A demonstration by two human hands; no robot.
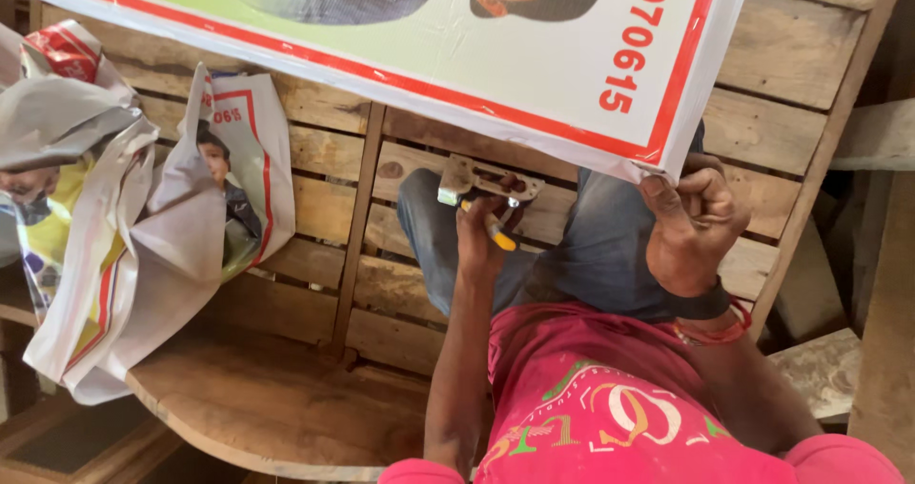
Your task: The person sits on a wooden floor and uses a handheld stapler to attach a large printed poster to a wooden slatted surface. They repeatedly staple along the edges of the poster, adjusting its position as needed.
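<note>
A large printed banner board (534,55) with a red border and green field stretches across the top, its edge tilted down toward me. My right hand (696,222) grips its lower right corner, fingers curled under the edge. My left hand (481,241) is closed around a metal staple gun (481,187) with a yellow and black grip, pressed up against the board's lower edge. I wear a pink shirt and blue jeans, and a dark band sits on my right wrist.
Crumpled printed banner sheets (124,217) lie heaped at the left on a slatted wooden platform (315,208). A rounded wooden board (276,408) lies below. Wooden beams (882,284) stand at the right.
</note>
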